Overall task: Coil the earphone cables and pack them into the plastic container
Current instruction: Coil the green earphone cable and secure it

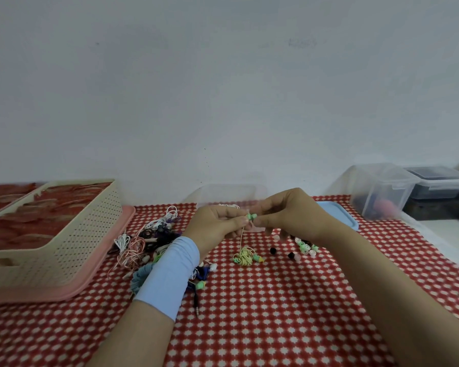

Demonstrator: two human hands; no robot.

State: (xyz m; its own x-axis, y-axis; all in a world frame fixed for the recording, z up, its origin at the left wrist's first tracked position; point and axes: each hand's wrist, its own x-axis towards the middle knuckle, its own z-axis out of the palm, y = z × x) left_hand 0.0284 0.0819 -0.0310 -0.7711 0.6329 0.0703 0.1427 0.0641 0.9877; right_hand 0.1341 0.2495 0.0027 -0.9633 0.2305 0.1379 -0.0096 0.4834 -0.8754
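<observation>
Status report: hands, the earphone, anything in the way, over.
Left hand and right hand both pinch the green earbuds. Yellow cable hangs to a tangle on the cloth. Container behind hands, nothing blocking.

Both hands raised together, left hand (217,223) and right hand (289,215) fingertips pinching

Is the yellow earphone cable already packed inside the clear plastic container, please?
No; the yellow earphone cable hangs from the green earbuds pinched by the left hand and right hand, its bundle resting on the tablecloth.
</observation>
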